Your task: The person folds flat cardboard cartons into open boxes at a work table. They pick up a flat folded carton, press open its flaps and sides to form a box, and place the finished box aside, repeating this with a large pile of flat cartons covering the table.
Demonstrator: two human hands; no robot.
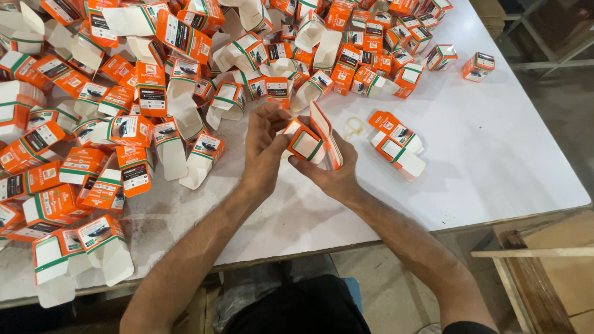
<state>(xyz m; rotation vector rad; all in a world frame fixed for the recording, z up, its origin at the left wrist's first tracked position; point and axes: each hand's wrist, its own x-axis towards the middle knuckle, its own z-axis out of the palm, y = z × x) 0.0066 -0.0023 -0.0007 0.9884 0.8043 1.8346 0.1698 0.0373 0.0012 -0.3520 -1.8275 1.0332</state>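
White tabletop (495,154) fills the view, scuffed and grey toward the near edge. Both hands meet over its middle: the left hand (265,151) curls in, fingertips pinching the end flap of a small orange carton (304,141), while the right hand (334,170) cradles it from below, thumb and fingers clamped on a thin stack of flat cartons (328,133) standing on edge just behind it. That carton is orange with a green stripe and a white inner face, its end open, tilted and held just above the table. Just right lie two folded cartons (397,143) and a pale rubber band (354,127). Left and beyond sprawls a big heap of orange cartons (124,93).
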